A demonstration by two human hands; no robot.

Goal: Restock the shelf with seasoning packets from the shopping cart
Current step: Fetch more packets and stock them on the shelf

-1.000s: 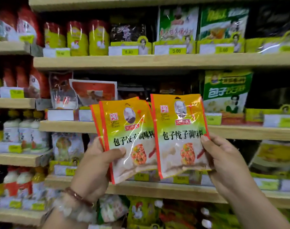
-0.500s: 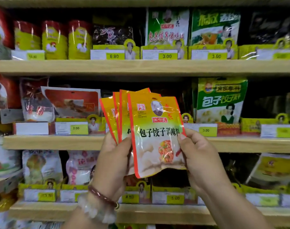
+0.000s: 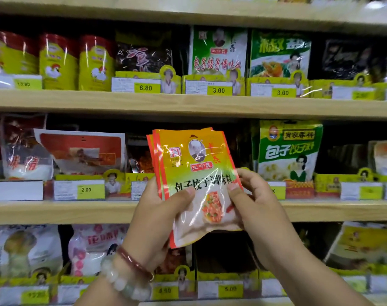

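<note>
On the left of the wooden shelf (image 3: pixel 55 212) sit a white bag with red lettering (image 3: pixel 24 157) and a tilted packet with a red picture (image 3: pixel 82 151), a yellow price tag (image 3: pixel 90 190) below them. In the middle, held up in front of the shelf, the left hand (image 3: pixel 157 215) – two bracelets (image 3: pixel 128 274) on its wrist – grips a stack of orange seasoning packets (image 3: pixel 194 173), thumb pressed on the front, while the right hand (image 3: pixel 254 206) pinches the stack's right edge. To the right stands a green-topped bag (image 3: pixel 289 151) on the same shelf.
</note>
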